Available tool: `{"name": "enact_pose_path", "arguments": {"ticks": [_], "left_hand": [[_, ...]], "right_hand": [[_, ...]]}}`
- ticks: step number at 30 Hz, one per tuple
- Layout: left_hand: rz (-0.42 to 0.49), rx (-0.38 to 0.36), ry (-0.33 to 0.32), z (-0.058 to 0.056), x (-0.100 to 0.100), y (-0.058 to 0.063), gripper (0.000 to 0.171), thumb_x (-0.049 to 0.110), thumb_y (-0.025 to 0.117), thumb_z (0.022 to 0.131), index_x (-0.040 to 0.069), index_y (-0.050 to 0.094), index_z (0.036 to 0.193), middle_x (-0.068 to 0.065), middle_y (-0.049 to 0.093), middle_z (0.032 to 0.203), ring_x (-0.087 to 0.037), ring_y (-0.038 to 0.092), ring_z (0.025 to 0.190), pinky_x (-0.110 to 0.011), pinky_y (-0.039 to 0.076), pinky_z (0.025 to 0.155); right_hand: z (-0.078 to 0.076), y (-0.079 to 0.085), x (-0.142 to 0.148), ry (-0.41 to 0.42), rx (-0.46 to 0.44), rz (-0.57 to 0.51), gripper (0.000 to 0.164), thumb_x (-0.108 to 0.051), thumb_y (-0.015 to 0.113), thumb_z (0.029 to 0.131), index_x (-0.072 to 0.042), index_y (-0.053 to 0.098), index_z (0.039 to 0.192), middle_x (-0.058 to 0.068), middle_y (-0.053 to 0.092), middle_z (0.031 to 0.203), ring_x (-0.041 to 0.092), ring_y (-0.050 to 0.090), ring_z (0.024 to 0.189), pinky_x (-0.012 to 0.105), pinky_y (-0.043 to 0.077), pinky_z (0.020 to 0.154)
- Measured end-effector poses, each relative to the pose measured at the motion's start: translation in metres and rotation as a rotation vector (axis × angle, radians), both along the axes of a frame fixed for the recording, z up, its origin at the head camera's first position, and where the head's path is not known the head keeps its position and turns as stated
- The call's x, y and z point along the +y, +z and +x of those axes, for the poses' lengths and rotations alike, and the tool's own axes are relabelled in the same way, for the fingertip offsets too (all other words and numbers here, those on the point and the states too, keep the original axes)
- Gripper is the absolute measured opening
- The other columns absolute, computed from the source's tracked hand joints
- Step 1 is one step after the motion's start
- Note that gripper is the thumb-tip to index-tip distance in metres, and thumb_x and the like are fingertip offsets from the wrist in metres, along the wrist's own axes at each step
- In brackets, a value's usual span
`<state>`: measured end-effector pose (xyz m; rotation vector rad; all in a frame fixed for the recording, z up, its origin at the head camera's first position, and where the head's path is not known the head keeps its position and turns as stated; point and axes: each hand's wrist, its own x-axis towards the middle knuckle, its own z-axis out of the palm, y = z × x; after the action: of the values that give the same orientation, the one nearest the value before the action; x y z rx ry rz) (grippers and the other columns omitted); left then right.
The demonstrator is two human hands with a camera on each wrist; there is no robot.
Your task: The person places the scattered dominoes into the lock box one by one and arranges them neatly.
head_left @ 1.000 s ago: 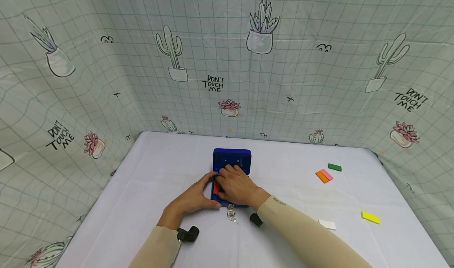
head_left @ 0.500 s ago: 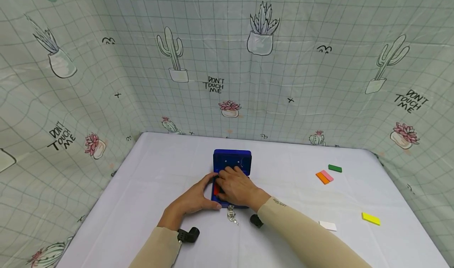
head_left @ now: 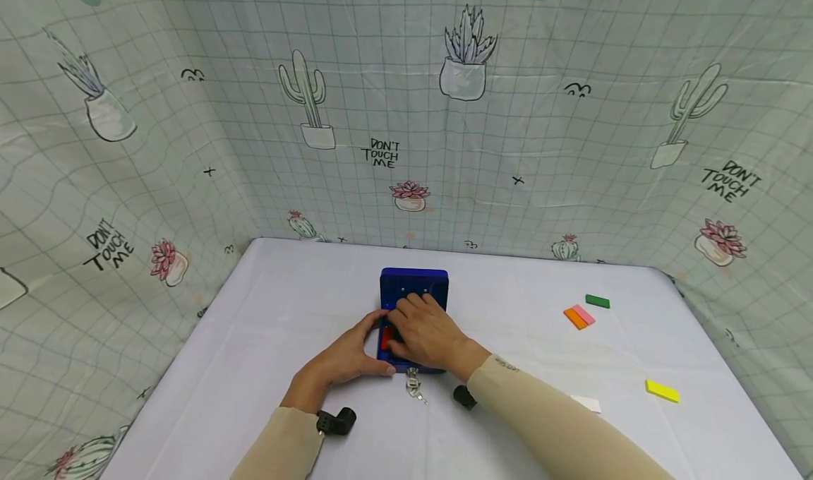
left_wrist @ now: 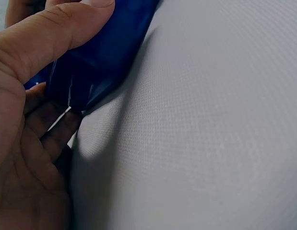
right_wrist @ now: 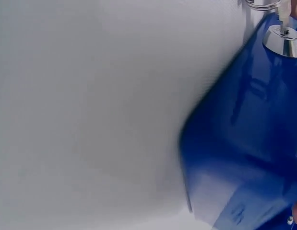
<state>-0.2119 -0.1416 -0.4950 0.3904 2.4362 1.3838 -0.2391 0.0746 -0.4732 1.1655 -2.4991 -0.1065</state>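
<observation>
A small blue cash box (head_left: 414, 275) stands at mid-table with its lid raised. My left hand (head_left: 343, 354) holds its left side, thumb at the front corner and fingertips toward the hinge; the left wrist view shows the thumb over the blue wall (left_wrist: 107, 52) and fingers behind. My right hand (head_left: 427, 333) reaches down into the box with bent fingers, and I cannot tell whether they hold anything. A red block (head_left: 387, 337) shows inside along the left wall. Keys (head_left: 415, 387) hang from the front lock (right_wrist: 282, 42), a key in it.
To the right on the white table (head_left: 508, 296) lie a green block (head_left: 598, 301), a pink block (head_left: 583, 314) touching an orange block (head_left: 574, 318), and a yellow block (head_left: 662, 391). A white block (head_left: 587, 404) is partly behind my right sleeve. Patterned curtain surrounds the table.
My right wrist and forearm have shifted slightly to the right, fingers still inside the box. My left hand keeps its hold, and the box stays in place.
</observation>
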Motion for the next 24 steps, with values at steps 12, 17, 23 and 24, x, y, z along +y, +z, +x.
{"name": "enact_pose_path", "arguments": {"ticks": [12, 17, 23, 24], "left_hand": [[-0.014, -0.030, 0.030, 0.001, 0.002, 0.005, 0.112, 0.035, 0.097, 0.074, 0.024, 0.033, 0.165, -0.011, 0.032, 0.173, -0.037, 0.027, 0.160, -0.066, 0.020, 0.128], [-0.018, -0.026, 0.046, 0.003, 0.004, 0.003, 0.112, 0.034, 0.097, 0.073, 0.025, 0.034, 0.165, -0.012, 0.033, 0.172, -0.039, 0.027, 0.160, -0.068, 0.020, 0.127], [-0.029, -0.027, 0.065, 0.003, 0.007, 0.001, 0.112, 0.033, 0.098, 0.073, 0.026, 0.034, 0.165, -0.012, 0.033, 0.172, -0.039, 0.027, 0.160, -0.069, 0.020, 0.126], [-0.028, -0.026, 0.067, 0.003, 0.007, 0.001, 0.112, 0.033, 0.098, 0.073, 0.026, 0.034, 0.165, -0.012, 0.033, 0.172, -0.039, 0.027, 0.160, -0.069, 0.019, 0.126]], "right_hand": [[0.010, 0.009, 0.037, -0.027, 0.058, -0.044, 0.036, -0.047, 0.070, 0.097, -0.013, 0.070, 0.111, 0.001, 0.063, 0.100, 0.022, 0.052, 0.091, 0.035, 0.041, 0.077], [0.013, 0.013, 0.061, -0.069, 0.053, -0.061, 0.034, -0.044, 0.073, 0.096, -0.013, 0.068, 0.108, 0.001, 0.059, 0.095, 0.022, 0.049, 0.088, 0.034, 0.038, 0.076], [0.017, 0.015, 0.090, -0.101, 0.065, -0.102, 0.035, -0.041, 0.077, 0.093, -0.011, 0.070, 0.111, 0.003, 0.064, 0.099, 0.023, 0.053, 0.091, 0.035, 0.040, 0.076], [0.018, 0.015, 0.095, -0.108, 0.064, -0.109, 0.036, -0.040, 0.078, 0.093, -0.010, 0.070, 0.111, 0.003, 0.064, 0.100, 0.023, 0.054, 0.092, 0.035, 0.040, 0.076]]}}
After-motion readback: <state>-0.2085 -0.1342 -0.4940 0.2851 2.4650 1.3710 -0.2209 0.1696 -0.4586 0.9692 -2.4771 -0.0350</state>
